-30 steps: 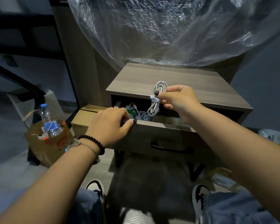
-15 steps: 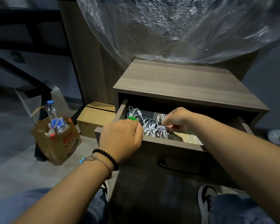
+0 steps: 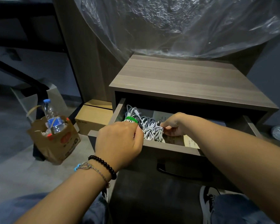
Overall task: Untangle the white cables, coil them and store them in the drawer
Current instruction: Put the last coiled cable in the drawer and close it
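The nightstand (image 3: 181,78) stands under a plastic sheet (image 3: 184,25), its drawer (image 3: 168,147) pulled out. Inside, on some papers (image 3: 191,141), lie the white cables (image 3: 150,126) — several coiled bundles packed side by side against the left wall, one with a green band (image 3: 131,119). This looks like the storing step, close to done. The right hand (image 3: 174,125) reaches into the drawer, fingers curled on the rightmost coil. The left hand (image 3: 120,143) sits at the drawer's front edge, fingertips pinched at the near coils — whether it truly holds one I cannot tell. Next, I judge: let go of the coil, draw both hands clear, push the drawer closed.
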Tool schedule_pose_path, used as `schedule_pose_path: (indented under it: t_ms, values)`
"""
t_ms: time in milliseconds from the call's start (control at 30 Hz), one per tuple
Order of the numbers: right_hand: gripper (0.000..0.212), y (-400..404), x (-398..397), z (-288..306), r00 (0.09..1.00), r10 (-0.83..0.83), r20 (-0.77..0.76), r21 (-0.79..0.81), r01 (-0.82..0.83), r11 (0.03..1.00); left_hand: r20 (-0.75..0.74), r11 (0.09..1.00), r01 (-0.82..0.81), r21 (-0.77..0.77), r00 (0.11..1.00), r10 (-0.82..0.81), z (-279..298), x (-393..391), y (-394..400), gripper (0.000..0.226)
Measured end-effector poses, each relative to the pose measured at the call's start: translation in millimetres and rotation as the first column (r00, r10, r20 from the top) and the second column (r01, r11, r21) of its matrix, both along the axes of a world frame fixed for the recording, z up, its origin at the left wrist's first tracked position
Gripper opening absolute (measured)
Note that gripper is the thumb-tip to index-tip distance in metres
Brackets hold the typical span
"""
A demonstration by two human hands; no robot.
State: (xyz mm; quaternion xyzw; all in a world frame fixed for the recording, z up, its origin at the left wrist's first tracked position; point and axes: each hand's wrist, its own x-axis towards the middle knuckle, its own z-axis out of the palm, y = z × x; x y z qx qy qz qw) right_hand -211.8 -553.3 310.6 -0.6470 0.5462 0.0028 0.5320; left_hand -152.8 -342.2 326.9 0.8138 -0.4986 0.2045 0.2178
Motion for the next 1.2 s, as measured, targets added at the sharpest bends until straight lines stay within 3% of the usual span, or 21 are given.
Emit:
schedule_pose_path:
  t_ms: [167, 333, 500, 700, 833, 1033, 1200]
  values:
    - [0.009, -1, -2, -4, 0.994, 0.089, -0.061, 0.024, -0.088, 0.996, -0.001, 1.0, 0.01, -0.01, 1.0, -0.01, -1, 0, 1, 0.034]
    - [0.023, 1, 0, -3, 0.992, 0.12, -0.041, -0.124, -0.124, 0.984, 0.001, 1.0, 0.012, -0.015, 1.0, -0.012, 0, 0, 0, 0.034]
    - [0.021, 2, -2, -3, 0.981, 0.165, -0.1, -0.219, -0.184, 0.958, 0.005, 1.0, 0.006, -0.009, 1.0, -0.006, -1, 0, 0, 0.035]
    - [0.028, 9, -4, 7, 0.898, 0.283, -0.337, -0.302, -0.388, 0.871, 0.023, 1.0, -0.014, 0.0, 1.0, 0.014, 3, -3, -2, 0.03]
    - [0.034, 11, -5, 19, 0.871, 0.265, -0.413, -0.482, -0.456, 0.748, 0.028, 1.0, 0.01, -0.014, 1.0, -0.009, 3, -6, -8, 0.029]
    - [0.03, 25, -36, 48, 0.9, 0.294, -0.323, -0.62, -0.436, 0.653, 0.031, 0.999, 0.026, -0.045, 0.999, -0.025, 1, 0, -15, 0.032]
    - [0.048, 45, -95, 57, 0.921, 0.318, -0.223, -0.757, -0.37, 0.539, 0.027, 0.987, 0.16, 0.033, 0.987, -0.161, 4, 9, -18, 0.049]
